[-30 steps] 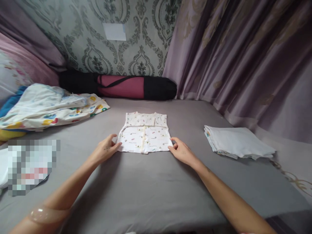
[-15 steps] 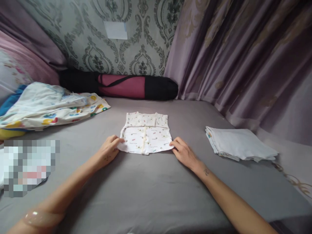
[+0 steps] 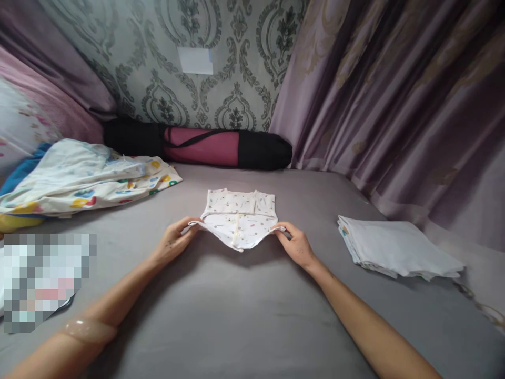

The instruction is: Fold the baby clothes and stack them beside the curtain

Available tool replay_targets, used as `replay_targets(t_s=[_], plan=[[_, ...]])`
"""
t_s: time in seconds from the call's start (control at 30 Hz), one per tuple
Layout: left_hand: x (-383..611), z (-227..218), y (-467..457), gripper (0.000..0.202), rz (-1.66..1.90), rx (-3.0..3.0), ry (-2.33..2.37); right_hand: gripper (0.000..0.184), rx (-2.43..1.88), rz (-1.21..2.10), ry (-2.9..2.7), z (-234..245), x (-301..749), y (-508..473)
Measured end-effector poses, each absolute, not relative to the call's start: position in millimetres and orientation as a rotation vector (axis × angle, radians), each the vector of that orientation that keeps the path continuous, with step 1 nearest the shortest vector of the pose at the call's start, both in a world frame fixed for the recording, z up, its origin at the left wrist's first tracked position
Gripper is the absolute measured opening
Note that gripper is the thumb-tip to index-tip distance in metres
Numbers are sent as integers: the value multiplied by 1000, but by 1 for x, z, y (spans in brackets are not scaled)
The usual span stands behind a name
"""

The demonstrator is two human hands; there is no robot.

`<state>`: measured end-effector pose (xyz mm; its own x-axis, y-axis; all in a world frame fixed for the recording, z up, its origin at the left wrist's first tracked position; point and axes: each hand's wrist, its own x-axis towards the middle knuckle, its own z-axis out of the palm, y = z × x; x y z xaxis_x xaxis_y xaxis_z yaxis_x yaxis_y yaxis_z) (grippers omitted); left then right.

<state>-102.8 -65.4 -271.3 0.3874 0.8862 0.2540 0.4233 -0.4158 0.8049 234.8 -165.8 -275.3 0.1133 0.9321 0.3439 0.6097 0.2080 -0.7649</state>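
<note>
A small white baby shirt point(image 3: 241, 202) with a tiny print and a cream button strip lies in front of me on the grey bed sheet point(image 3: 236, 310). Its far part is flat, with the sleeves folded inward. My left hand point(image 3: 177, 239) pinches the near left corner of the hem, and my right hand point(image 3: 295, 243) pinches the near right corner. Both corners are raised off the sheet, while the hem sags in the middle between them.
Folded white cloths point(image 3: 398, 247) are stacked at the right. A crumpled patterned cloth point(image 3: 94, 181) lies at the left, near a blurred-out item point(image 3: 43, 284). Along the patterned wall lies a long black and maroon bag point(image 3: 201, 146). Purple curtains point(image 3: 355, 95) hang at the right.
Both hands have lifted the hem's corners off the sheet and slightly away from me. The shirt's near part, flat before, now curves up at the sides. The view has shifted slightly.
</note>
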Motion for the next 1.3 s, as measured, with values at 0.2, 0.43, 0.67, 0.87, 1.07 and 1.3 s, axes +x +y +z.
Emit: replay_targets(t_s=[0.2,0.43,0.67,0.87,1.07,1.3], plan=[[-78,-276,-46,35,1171,1892,1125,23,-1472,355,-1469,-273,232,-137],[-54,-274,-19,32,1339,1819,1146,26,-1430,323,-1362,-278,237,-100],[-38,-287,32,29,1273,1840,1371,27,-1550,327,-1274,-291,254,-46],[-26,-298,49,30,855,1879,1824,21,-1964,264,-1262,-305,255,-24],[-24,-297,42,31,776,1951,1856,28,-1987,233,-1285,-309,254,-27],[-27,-301,50,29,737,1998,1855,36,-2045,259,-1325,-305,253,-28]])
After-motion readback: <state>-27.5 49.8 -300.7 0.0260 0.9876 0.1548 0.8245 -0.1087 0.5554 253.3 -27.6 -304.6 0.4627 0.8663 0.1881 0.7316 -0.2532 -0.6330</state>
